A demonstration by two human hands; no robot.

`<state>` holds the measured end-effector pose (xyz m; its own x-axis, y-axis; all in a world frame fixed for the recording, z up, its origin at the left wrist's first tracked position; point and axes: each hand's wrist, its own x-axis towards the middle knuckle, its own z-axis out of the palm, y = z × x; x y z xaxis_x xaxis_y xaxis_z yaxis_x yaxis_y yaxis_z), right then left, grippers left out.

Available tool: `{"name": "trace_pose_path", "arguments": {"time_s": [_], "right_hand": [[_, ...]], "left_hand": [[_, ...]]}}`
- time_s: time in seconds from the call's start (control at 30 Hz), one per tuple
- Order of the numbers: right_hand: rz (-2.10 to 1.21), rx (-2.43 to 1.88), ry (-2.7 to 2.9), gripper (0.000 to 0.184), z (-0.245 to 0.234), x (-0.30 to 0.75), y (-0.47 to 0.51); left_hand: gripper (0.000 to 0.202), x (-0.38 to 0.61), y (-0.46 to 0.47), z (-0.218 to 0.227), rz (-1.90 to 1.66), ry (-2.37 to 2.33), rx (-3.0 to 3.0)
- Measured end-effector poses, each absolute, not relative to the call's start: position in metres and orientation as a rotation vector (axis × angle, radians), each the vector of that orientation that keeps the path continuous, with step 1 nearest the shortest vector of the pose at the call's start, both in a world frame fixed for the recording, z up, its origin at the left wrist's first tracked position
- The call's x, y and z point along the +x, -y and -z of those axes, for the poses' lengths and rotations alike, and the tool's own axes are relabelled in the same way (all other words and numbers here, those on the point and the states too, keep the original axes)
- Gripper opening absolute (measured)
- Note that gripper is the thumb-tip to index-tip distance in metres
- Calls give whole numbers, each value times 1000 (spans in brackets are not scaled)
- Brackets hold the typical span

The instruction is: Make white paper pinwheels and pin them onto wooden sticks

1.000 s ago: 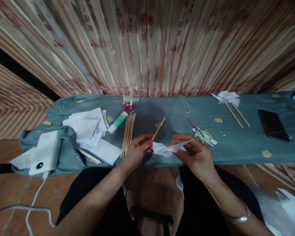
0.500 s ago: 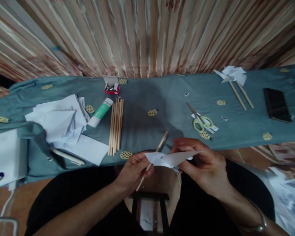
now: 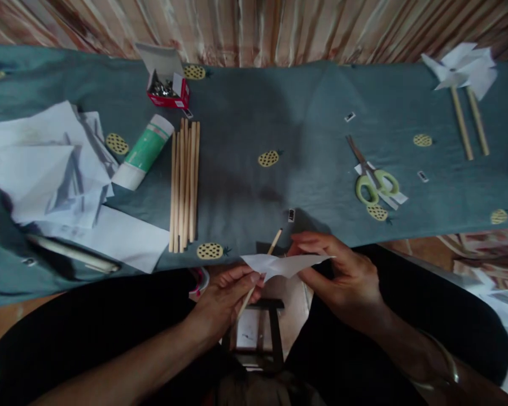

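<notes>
The folded paper and its stick have drawn back to the desk's edge, lower centre.

Pleated curtain behind a cloth-covered table

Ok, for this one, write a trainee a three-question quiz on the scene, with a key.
1. True or false: the right hand holds the green-handled metal scissors.
2. What lies beside the row of light wooden sticks, on its left: A, white paper pinwheels; B, a green-and-white cylindrical tube; C, the scissors?
3. Which hand holds a single thin wooden stick?

Key: 1. False, they lie apart from it. 2. B. 3. The left hand.
</notes>
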<state>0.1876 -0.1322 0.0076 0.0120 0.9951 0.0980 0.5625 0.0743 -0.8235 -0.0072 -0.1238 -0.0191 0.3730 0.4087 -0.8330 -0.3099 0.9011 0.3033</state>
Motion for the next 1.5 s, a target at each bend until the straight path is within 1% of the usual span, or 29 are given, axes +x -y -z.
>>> {"name": "trace_pose_path", "arguments": {"time_s": [0.07, 0.23, 0.43, 0.63, 0.87, 1.2, 1.4, 1.5], "right_hand": [[-769, -1618, 1612, 26, -8, 186, 129], [-869, -1703, 1600, 40, -12, 181, 124], [-885, -1732, 1578, 42, -10, 180, 123], [-867, -1709, 1634, 47, -11, 182, 123], [-858, -1691, 1622, 45, -9, 182, 121], [-913, -1674, 1575, 47, -6, 181, 119], [-864, -1680, 1627, 44, -6, 180, 119], [-834, -1671, 1652, 46, -5, 181, 120]], "left_hand": [[38, -7, 122, 19, -454, -1108, 83], [39, -7, 120, 18, -431, -1125, 51], [39, -10, 122, 22, -425, -1142, 38], [40, -11, 122, 23, -421, -1145, 84], [34, -13, 124, 25, -432, -1117, 158], [33, -13, 124, 26, -408, -1137, 245], [36, -16, 127, 29, -382, -1153, 252], [36, -19, 129, 33, -370, -1140, 303]]}}
